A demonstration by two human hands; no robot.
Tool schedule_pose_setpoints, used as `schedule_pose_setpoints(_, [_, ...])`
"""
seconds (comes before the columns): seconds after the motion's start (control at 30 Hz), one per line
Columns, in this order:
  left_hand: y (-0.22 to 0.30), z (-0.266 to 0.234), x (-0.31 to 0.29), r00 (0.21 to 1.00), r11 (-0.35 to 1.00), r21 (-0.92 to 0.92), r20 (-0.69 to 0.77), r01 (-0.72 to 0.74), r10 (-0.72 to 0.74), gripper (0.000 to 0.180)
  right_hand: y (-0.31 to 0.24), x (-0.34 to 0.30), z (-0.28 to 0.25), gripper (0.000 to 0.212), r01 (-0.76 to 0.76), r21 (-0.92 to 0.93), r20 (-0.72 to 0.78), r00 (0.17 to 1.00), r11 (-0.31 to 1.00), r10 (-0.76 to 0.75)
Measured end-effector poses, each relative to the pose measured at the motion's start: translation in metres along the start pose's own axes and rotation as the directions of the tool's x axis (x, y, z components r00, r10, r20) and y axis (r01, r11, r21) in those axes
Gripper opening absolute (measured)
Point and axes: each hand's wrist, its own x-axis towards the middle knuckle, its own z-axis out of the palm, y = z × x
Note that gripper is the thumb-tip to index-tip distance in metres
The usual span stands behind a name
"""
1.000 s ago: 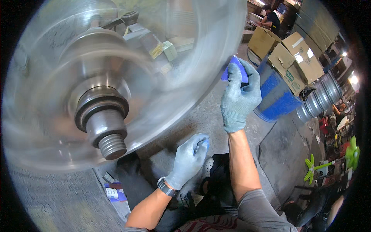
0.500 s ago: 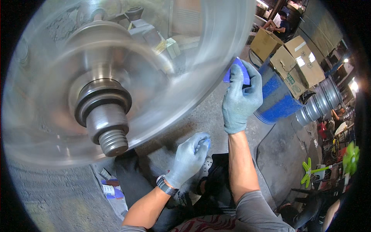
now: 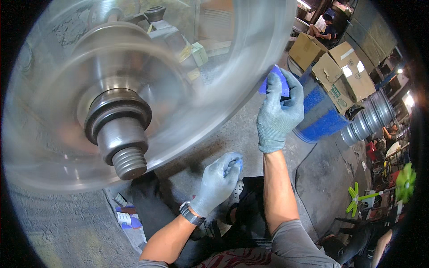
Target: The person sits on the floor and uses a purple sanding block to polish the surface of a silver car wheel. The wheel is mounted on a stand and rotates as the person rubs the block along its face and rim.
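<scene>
A large shiny metal disc (image 3: 210, 76) spins on a lathe, blurred by motion, with a threaded steel hub (image 3: 123, 143) at its centre. My right hand (image 3: 279, 111), in a grey glove, presses a blue abrasive pad (image 3: 273, 82) against the disc's right rim. Lower down, my left hand (image 3: 219, 181), also gloved and wearing a dark wristwatch, is curled around a small blue piece (image 3: 237, 166) just below the disc's lower edge.
A blue drum (image 3: 319, 116) stands right of my right hand, with cardboard boxes (image 3: 339, 71) behind it. Stacked metal rims (image 3: 368, 120) lie further right. A seated person (image 3: 324, 29) is at the back. Green fan blades (image 3: 380, 192) sit at the lower right.
My right hand and its pad have stayed at the rim, shifting slightly. My left hand has risen a little toward the disc's lower edge. The disc keeps spinning.
</scene>
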Motion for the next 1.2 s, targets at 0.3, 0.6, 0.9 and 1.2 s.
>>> schedule_pose_setpoints(0.3, [0.002,-0.001,0.001,1.0,1.0,-0.01,0.0,0.01,-0.01,0.023,0.003,-0.001,0.001,0.021,0.018,-0.025,-0.01,1.0,1.0,-0.018])
schedule_pose_setpoints(0.6, [0.001,-0.001,0.001,1.0,1.0,-0.012,0.001,0.018,-0.018,0.023,0.004,-0.005,0.003,0.02,0.059,-0.029,-0.018,0.998,0.998,-0.059])
schedule_pose_setpoints(0.9, [-0.001,0.003,0.001,1.0,0.999,-0.041,-0.026,-0.01,0.009,0.023,0.004,-0.009,0.0,0.02,0.025,-0.082,0.002,1.0,0.996,-0.025])
schedule_pose_setpoints(1.2, [-0.009,-0.001,-0.001,0.997,0.995,0.065,-0.039,-0.07,0.073,0.024,0.001,-0.015,0.004,0.02,0.106,-0.064,0.001,0.994,0.992,-0.106])
